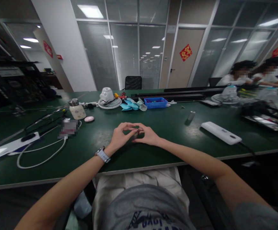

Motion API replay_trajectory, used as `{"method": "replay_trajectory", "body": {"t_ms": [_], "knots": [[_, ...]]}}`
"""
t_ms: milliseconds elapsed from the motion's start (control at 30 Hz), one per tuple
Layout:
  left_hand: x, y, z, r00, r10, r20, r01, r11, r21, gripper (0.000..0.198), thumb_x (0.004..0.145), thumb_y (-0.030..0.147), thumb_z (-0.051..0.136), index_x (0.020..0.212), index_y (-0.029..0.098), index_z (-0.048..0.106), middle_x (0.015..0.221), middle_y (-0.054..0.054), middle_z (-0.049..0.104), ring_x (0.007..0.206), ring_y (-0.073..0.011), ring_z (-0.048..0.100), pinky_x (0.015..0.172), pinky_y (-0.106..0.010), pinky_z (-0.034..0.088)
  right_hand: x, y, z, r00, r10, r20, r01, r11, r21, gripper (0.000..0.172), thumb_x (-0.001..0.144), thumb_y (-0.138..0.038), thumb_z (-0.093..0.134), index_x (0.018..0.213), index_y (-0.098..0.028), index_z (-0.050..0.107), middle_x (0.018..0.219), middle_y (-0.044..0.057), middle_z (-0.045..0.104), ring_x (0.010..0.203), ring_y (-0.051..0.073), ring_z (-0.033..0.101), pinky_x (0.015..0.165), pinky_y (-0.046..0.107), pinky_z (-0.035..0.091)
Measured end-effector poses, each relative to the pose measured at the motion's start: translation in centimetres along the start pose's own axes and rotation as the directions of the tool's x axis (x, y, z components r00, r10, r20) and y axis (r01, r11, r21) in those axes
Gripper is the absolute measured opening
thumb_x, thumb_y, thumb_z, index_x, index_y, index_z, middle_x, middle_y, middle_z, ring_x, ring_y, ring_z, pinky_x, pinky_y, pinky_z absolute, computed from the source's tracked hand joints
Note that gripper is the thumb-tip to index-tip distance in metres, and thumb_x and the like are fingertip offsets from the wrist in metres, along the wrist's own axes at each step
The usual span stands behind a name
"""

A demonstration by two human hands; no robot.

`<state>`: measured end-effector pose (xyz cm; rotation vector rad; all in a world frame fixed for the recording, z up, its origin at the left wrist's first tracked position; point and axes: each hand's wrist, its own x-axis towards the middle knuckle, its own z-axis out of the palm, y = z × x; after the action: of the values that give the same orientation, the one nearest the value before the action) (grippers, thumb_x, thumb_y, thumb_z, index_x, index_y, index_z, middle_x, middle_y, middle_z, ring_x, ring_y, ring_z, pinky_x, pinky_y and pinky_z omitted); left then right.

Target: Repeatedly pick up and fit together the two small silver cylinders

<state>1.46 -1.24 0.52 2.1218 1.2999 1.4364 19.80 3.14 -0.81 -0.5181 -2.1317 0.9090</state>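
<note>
Now you're holding your left hand point(121, 135) and your right hand point(148, 135) close together, with their fingers curving inward and meeting at the tips to form a rough diamond. Between them, you're pinching a small metal piece point(135, 134), though your fingers are hiding most of it and you can't tell its exact shape from this view. Your hands are resting just above the dark green workbench point(169, 129), and a white smartwatch point(102, 155) is circling your left wrist.

Ahead and to the right of your hands, a small silver cylinder point(191, 115) is standing on the bench, and farther right a long white power bank point(221, 132) is lying with a dark cable trailing off it. Ahead and to the left of your hands, a pink oval object point(89, 118) is sitting beside a cream bottle with a metal lid point(77, 109). A white cable point(40, 156) is looping across the bench on your left. Straight ahead, a white desk fan point(107, 99), pale blue fan blades point(132, 104) and a blue plastic tray point(155, 103) are lying in a row. Two co-workers point(251, 75) are sitting at the far right end of the bench.
</note>
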Motion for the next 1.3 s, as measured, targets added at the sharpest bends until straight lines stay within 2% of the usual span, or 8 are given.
{"method": "replay_trajectory", "body": {"t_ms": [233,400,567,767,900,1033,1133,1300], "knots": [[0.5,-0.5,0.0,0.974,-0.131,-0.183,0.122,0.991,-0.060,0.034,0.079,0.041,0.069,0.102,0.019,0.058,0.097,-0.007,0.073,0.093,-0.0199,0.071,0.086,-0.033,0.052,-0.1,-0.3,-0.4,0.999,0.038,0.000,-0.038,0.996,-0.080,0.090,0.064,-0.032,0.083,0.141,-0.025,0.037,0.094,0.001,0.068,0.088,0.019,0.068,0.083,0.034,0.054],[0.4,-3.6,0.1,0.953,-0.287,0.092,0.286,0.958,0.027,0.046,0.076,0.035,0.071,0.116,0.020,0.054,0.094,-0.008,0.075,0.100,-0.0234,0.070,0.088,-0.037,0.052,-0.5,-0.2,-0.8,0.999,0.041,-0.011,-0.043,0.987,-0.156,0.085,0.066,-0.035,0.081,0.138,-0.021,0.039,0.093,0.002,0.067,0.081,0.018,0.066,0.077,0.033,0.052],[0.2,-3.8,0.3,0.950,-0.245,0.195,0.212,0.962,0.173,0.047,0.082,0.030,0.065,0.126,0.021,0.054,0.100,-0.009,0.075,0.118,-0.0262,0.062,0.097,-0.042,0.047,-0.3,-0.8,-1.3,0.998,-0.019,0.059,0.031,0.976,-0.216,0.046,0.071,-0.034,0.077,0.111,-0.019,0.060,0.101,0.005,0.067,0.088,0.017,0.063,0.080,0.031,0.050],[0.3,-3.0,0.2,0.980,-0.197,-0.017,0.197,0.959,0.205,0.033,0.093,0.027,0.048,0.125,0.021,0.055,0.116,-0.011,0.070,0.114,-0.0237,0.063,0.101,-0.042,0.044,0.0,-0.1,-7.6,0.961,0.213,0.179,-0.145,0.932,-0.331,0.045,0.061,-0.032,0.082,0.100,-0.016,0.066,0.090,0.002,0.067,0.078,0.014,0.061,0.072,0.026,0.049],[0.4,-3.1,0.0,0.976,-0.215,-0.035,0.218,0.959,0.180,0.030,0.095,0.028,0.043,0.121,0.019,0.055,0.107,-0.011,0.071,0.109,-0.0225,0.065,0.099,-0.040,0.045,-1.8,1.7,-16.1,0.882,0.465,0.081,-0.363,0.779,-0.512,0.048,0.055,-0.031,0.084,0.097,-0.014,0.069,0.080,0.000,0.066,0.073,0.014,0.060,0.067,0.024,0.047],[0.3,-3.2,0.0,0.974,-0.226,-0.029,0.228,0.962,0.149,0.027,0.093,0.028,0.045,0.115,0.019,0.057,0.102,-0.010,0.072,0.104,-0.0219,0.067,0.093,-0.039,0.047,-5.5,2.9,-23.4,0.750,0.626,-0.212,-0.595,0.501,-0.628,0.039,0.055,-0.023,0.084,0.092,-0.016,0.073,0.082,0.002,0.066,0.079,0.016,0.061,0.072,0.025,0.046],[0.3,-3.0,0.1,0.973,-0.228,-0.035,0.231,0.963,0.141,0.023,0.092,0.029,0.047,0.111,0.020,0.058,0.100,-0.009,0.073,0.100,-0.0221,0.067,0.090,-0.038,0.047,-7.9,3.4,-26.4,0.580,0.671,-0.462,-0.777,0.286,-0.561,0.036,0.060,-0.018,0.081,0.095,-0.017,0.073,0.094,0.007,0.067,0.087,0.020,0.062,0.077,0.029,0.047],[0.4,-2.3,-0.1,0.967,-0.254,-0.022,0.254,0.953,0.167,0.022,0.091,0.029,0.046,0.109,0.019,0.056,0.098,-0.009,0.074,0.100,-0.0237,0.065,0.090,-0.039,0.045,-10.4,4.6,-28.2,0.373,0.635,-0.677,-0.906,0.092,-0.414,0.036,0.067,-0.026,0.075,0.100,-0.016,0.070,0.106,0.018,0.066,0.094,0.034,0.064,0.077,0.047,0.050]]}}
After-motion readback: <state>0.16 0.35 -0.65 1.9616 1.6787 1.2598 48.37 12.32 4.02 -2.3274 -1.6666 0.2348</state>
